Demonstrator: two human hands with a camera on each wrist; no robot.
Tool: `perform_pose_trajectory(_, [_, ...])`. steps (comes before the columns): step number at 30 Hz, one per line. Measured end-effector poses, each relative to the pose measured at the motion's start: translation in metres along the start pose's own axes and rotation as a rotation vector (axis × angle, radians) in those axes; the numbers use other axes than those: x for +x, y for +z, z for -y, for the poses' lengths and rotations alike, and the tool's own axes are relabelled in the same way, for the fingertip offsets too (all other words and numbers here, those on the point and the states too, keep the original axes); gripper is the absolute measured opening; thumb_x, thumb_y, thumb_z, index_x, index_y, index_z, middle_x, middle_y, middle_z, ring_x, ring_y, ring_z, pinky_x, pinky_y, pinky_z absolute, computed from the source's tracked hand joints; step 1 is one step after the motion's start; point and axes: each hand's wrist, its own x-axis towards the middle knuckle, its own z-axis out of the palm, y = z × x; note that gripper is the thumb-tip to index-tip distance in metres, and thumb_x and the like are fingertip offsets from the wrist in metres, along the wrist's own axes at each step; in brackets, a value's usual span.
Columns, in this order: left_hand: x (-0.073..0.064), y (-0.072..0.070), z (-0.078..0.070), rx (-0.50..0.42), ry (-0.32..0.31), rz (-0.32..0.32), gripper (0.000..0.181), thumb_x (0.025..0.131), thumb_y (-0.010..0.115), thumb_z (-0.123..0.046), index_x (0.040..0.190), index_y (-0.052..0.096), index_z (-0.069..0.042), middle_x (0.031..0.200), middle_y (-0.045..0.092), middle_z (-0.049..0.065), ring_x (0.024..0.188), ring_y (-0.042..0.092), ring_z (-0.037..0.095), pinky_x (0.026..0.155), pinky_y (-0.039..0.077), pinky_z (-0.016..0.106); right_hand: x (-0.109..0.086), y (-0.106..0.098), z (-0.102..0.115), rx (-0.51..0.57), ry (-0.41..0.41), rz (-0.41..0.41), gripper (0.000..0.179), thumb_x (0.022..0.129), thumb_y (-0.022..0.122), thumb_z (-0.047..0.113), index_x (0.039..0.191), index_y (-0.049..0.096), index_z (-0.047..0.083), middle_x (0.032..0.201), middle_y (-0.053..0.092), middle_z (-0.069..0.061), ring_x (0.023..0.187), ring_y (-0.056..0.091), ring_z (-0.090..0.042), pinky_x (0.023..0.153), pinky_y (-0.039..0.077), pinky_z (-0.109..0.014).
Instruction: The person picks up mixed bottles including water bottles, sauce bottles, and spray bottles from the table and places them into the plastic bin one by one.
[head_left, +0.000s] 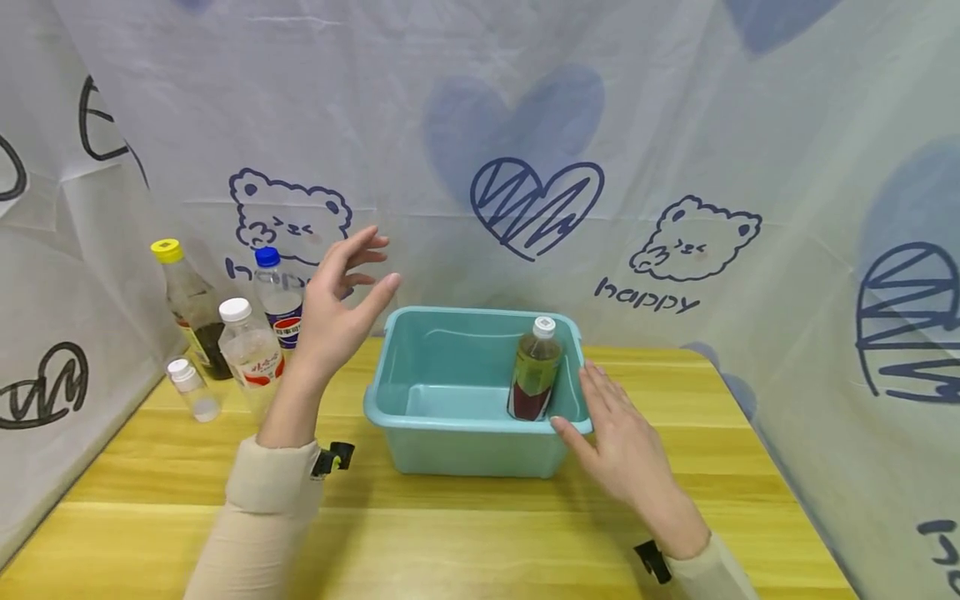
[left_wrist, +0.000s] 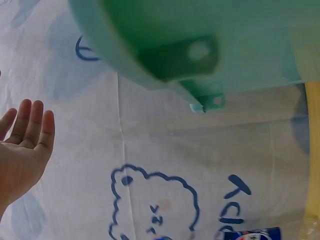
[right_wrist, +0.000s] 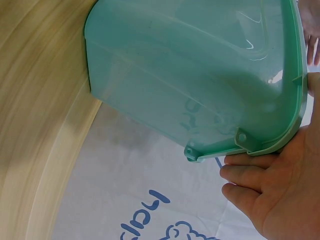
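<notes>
A light teal plastic tub (head_left: 480,450) stands on the wooden table. Inside it, toward the right end, a white-capped bottle (head_left: 534,379) with dark red liquid in its lower part stands upright. My right hand (head_left: 622,442) rests at the tub's right front corner, fingers extended along the side and thumb by the front rim. In the right wrist view those fingers (right_wrist: 245,175) lie straight beside the rim. My left hand (head_left: 337,308) is raised in the air left of the tub, holding nothing, its fingers loosely bent and apart from the thumb.
Left of my left forearm stand a yellow-capped bottle (head_left: 197,321) of dark liquid, a white-capped bottle (head_left: 251,350), a blue-capped bottle (head_left: 281,304) and a small white-capped bottle (head_left: 197,392). A patterned white cloth (head_left: 420,258) hangs behind and beside the table (head_left: 465,533).
</notes>
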Motion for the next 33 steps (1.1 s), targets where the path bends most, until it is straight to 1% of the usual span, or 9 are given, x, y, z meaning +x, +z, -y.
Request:
perform_pose_trajectory(5, [-0.019,-0.012,0.003,0.021,0.014,-0.132,0.061,0.094,0.072,0.003,0.151,0.053,-0.007,0.141,0.06,0.01,0.128,0.056,0.022,0.101,0.05,0.028,-0.001,0.0,0.0,0.002,-0.003,-0.008,0.082,0.107,0.048,0.055,0.159,0.032,-0.005,0.167,0.028,-0.021,0.153,0.031,-0.04,0.124,0.029,-0.053])
perform_pose_trajectory(10, [-0.037,-0.026,0.005,0.142,0.019,-0.256,0.064,0.091,0.073,0.007,0.15,0.053,-0.005,0.139,0.06,0.015,0.127,0.057,0.023,0.099,0.049,0.024,-0.001,0.001,0.0,0.004,-0.005,-0.014,0.081,0.106,0.048,0.055,0.159,0.033,-0.005,0.166,0.029,-0.021,0.152,0.032,-0.041,0.124,0.029,-0.053])
perform_pose_trajectory(15, [-0.05,-0.041,0.007,0.236,0.017,-0.349,0.066,0.088,0.072,0.012,0.149,0.053,-0.001,0.138,0.059,0.019,0.127,0.057,0.019,0.098,0.049,0.02,-0.001,0.0,0.0,0.003,-0.001,-0.008,0.082,0.106,0.048,0.055,0.159,0.032,-0.005,0.167,0.029,-0.021,0.153,0.031,-0.04,0.124,0.029,-0.053])
perform_pose_trajectory(17, [-0.055,-0.047,0.009,0.253,0.025,-0.377,0.066,0.087,0.073,0.014,0.148,0.053,0.0,0.138,0.059,0.021,0.126,0.058,0.016,0.098,0.048,0.02,-0.001,0.0,0.0,0.002,-0.001,-0.006,0.082,0.106,0.048,0.055,0.159,0.032,-0.005,0.167,0.028,-0.021,0.153,0.031,-0.04,0.124,0.029,-0.053])
perform_pose_trajectory(20, [-0.059,-0.055,0.014,0.272,0.01,-0.421,0.065,0.086,0.073,0.013,0.147,0.054,0.0,0.137,0.06,0.019,0.125,0.057,0.012,0.098,0.046,0.019,-0.001,0.0,0.0,0.004,-0.001,-0.008,0.081,0.107,0.048,0.055,0.159,0.032,-0.005,0.166,0.029,-0.021,0.152,0.031,-0.04,0.124,0.03,-0.054])
perform_pose_trajectory(23, [-0.062,-0.064,0.02,0.301,-0.022,-0.46,0.065,0.086,0.075,0.011,0.147,0.056,-0.002,0.136,0.061,0.013,0.124,0.056,0.01,0.099,0.046,0.02,-0.001,-0.001,0.0,0.007,0.0,-0.008,0.081,0.107,0.048,0.054,0.159,0.032,-0.005,0.166,0.029,-0.021,0.152,0.032,-0.041,0.124,0.03,-0.054])
perform_pose_trajectory(28, [-0.068,-0.078,0.03,0.353,-0.066,-0.501,0.065,0.086,0.077,0.006,0.147,0.056,-0.006,0.138,0.06,0.008,0.127,0.053,0.01,0.102,0.044,0.021,0.0,-0.001,0.0,0.01,0.006,0.004,0.082,0.107,0.047,0.055,0.159,0.032,-0.005,0.167,0.029,-0.021,0.153,0.03,-0.04,0.125,0.028,-0.053])
perform_pose_trajectory(30, [-0.071,-0.083,0.033,0.373,-0.085,-0.518,0.065,0.087,0.077,0.005,0.148,0.056,-0.005,0.14,0.059,0.008,0.13,0.052,0.011,0.104,0.042,0.021,0.0,-0.001,0.0,0.011,0.008,0.008,0.082,0.107,0.047,0.056,0.16,0.032,-0.005,0.167,0.028,-0.021,0.153,0.03,-0.04,0.125,0.028,-0.053])
perform_pose_trajectory(33, [-0.075,-0.088,0.037,0.394,-0.127,-0.536,0.066,0.086,0.077,0.005,0.148,0.054,-0.003,0.142,0.058,0.013,0.131,0.05,0.012,0.105,0.04,0.02,0.0,0.0,0.0,0.012,0.006,0.007,0.082,0.107,0.047,0.055,0.16,0.031,-0.005,0.167,0.028,-0.021,0.153,0.029,-0.04,0.125,0.028,-0.054])
